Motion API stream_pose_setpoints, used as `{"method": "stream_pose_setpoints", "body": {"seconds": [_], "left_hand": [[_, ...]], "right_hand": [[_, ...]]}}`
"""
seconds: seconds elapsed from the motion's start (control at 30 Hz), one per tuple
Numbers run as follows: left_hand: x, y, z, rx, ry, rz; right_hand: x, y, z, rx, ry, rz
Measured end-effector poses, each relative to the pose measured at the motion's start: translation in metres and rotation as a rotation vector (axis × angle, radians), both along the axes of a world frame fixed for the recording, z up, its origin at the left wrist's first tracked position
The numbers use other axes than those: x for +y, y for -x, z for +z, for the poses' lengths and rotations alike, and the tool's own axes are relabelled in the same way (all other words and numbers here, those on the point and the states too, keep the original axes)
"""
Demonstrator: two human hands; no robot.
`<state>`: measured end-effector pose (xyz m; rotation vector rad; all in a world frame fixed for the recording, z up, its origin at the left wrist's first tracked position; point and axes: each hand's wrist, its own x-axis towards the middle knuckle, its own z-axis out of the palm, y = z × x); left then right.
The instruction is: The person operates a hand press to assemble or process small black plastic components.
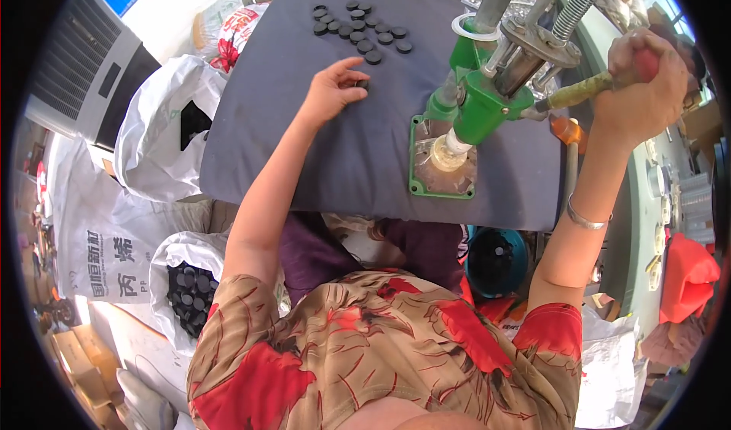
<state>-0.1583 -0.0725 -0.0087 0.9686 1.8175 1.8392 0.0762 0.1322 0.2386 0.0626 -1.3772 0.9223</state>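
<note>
A green hand press [481, 109] stands on the grey cloth-covered table, its base plate toward me. My right hand [646, 84] is closed around the press lever [576, 93], which has a worn yellowish grip and a red end. Under the press head sits a pale round fitting [449, 154]; whether a part lies in it I cannot tell. To the left of the press, my left hand [332, 93] pinches a small black round cap [363, 85] between thumb and fingers, above the cloth. Just beyond that hand, several loose black caps [358, 27] lie scattered.
An open white sack [171, 255] of black discs stands by my left leg, and another white bag [141, 156] hangs at the table's left edge. Right of the press lies an orange-headed hammer [567, 133]. Under the table's right side is a teal bucket [476, 278].
</note>
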Motion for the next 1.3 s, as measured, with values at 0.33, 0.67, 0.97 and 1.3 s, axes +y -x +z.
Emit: {"method": "stream_pose_setpoints", "body": {"seconds": [0.33,0.67,0.97,1.3], "left_hand": [[-0.016,-0.017,-0.013,0.657,0.400,0.256],[0.022,-0.125,0.028,0.516,0.013,0.012],[0.054,-0.155,0.021,0.439,0.063,-0.019],[0.051,-0.151,0.016,0.403,0.057,-0.069]], "right_hand": [[-0.003,-0.001,0.001,0.000,-0.038,-0.114],[0.017,-0.004,-0.004,-0.110,-0.290,-0.305],[0.012,-0.010,0.001,-0.092,-0.037,0.084],[-0.038,-0.103,-0.097,-0.003,-0.322,0.259]]}}
